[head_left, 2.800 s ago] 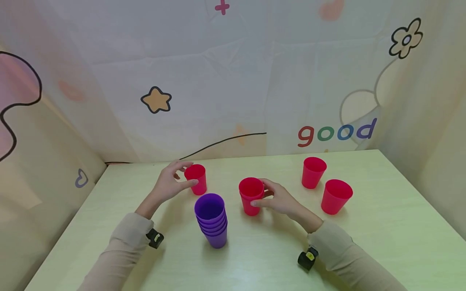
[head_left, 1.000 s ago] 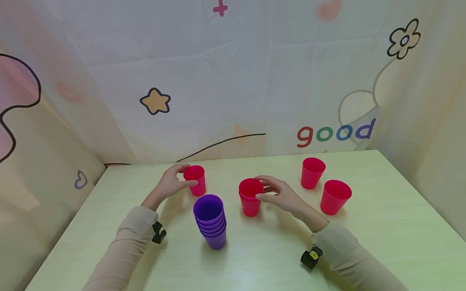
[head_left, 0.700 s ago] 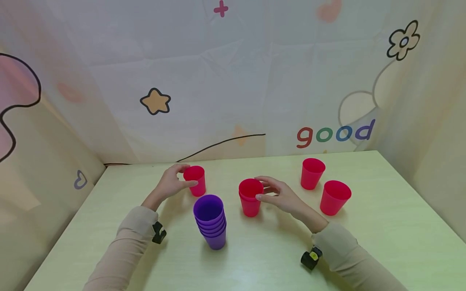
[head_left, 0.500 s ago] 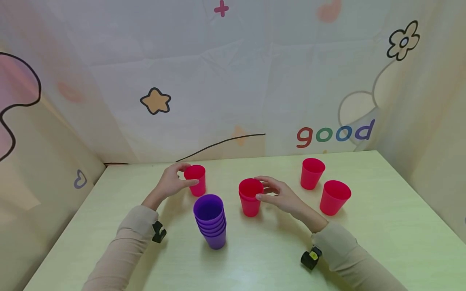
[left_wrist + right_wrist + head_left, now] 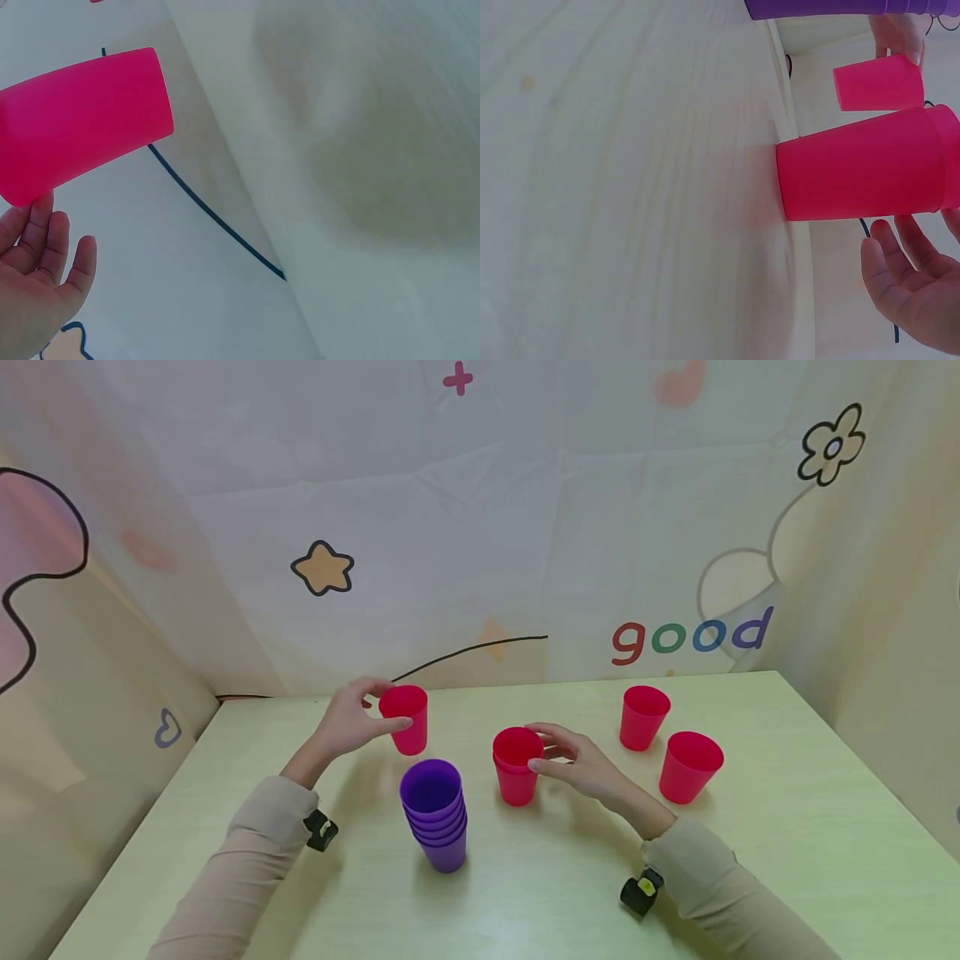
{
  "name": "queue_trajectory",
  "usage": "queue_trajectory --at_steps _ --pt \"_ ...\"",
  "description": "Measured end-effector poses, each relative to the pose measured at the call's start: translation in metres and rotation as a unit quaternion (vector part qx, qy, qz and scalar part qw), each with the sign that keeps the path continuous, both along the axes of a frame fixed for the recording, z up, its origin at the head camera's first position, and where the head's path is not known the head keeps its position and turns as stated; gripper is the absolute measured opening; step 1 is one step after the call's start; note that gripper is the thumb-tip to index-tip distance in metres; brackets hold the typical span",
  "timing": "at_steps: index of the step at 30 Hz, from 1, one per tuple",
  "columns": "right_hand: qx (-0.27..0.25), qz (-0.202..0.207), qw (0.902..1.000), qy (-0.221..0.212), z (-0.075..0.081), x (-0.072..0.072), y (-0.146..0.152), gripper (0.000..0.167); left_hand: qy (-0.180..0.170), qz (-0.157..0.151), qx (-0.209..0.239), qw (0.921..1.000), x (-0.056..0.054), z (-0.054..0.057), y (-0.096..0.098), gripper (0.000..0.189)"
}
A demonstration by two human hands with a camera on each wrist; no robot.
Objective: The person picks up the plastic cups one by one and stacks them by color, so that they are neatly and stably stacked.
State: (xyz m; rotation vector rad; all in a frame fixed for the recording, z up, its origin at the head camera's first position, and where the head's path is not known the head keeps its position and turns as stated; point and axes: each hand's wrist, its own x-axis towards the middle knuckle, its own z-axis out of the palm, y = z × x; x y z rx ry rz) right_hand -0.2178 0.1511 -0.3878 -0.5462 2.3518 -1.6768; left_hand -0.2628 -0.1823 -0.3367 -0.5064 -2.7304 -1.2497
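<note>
My left hand point(image 5: 352, 716) grips a red cup point(image 5: 409, 729) near its rim, thumb in front and fingers behind. The left wrist view shows this cup point(image 5: 90, 120) off the tabletop, with fingertips at its rim end. My right hand point(image 5: 581, 766) is at the right side of two nested red cups point(image 5: 517, 781), its fingers loosely spread and thumb tip right at the upper cup's side. In the right wrist view the nested cups point(image 5: 862, 169) stand on the table, my right fingers point(image 5: 900, 255) beside them. Between the forearms stands a stack of purple cups point(image 5: 442, 827).
Two single red cups, one farther back point(image 5: 645, 718) and one nearer point(image 5: 692, 768), stand upright on the right of the pale table point(image 5: 540, 893). A printed cloth point(image 5: 480, 527) hangs behind the table and along both sides.
My left hand has lifted its red cup up from the table. Earlier, my right thumb slid back from the front of the nested cups to their right edge; those cups stay in place.
</note>
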Motion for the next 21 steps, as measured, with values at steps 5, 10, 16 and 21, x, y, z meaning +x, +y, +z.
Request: queue_trajectory --at_steps 5,10,16,21 --pt "-0.002 0.002 1.0000 0.001 0.000 -0.001 0.000 0.059 0.013 -0.009 -0.004 0.9999 0.005 0.012 0.005 0.057" --pt "-0.003 -0.001 1.0000 0.000 0.000 0.000 0.000 0.059 0.035 -0.022 -0.007 0.9991 0.010 0.024 0.010 0.054" --pt "-0.004 -0.003 1.0000 0.002 0.000 0.001 0.000 0.061 0.052 -0.036 -0.005 0.9980 0.014 0.034 0.016 0.055" --pt "0.000 -0.005 1.0000 0.006 0.000 0.001 0.000 0.060 0.068 -0.049 -0.004 0.9965 0.017 0.041 0.021 0.054"
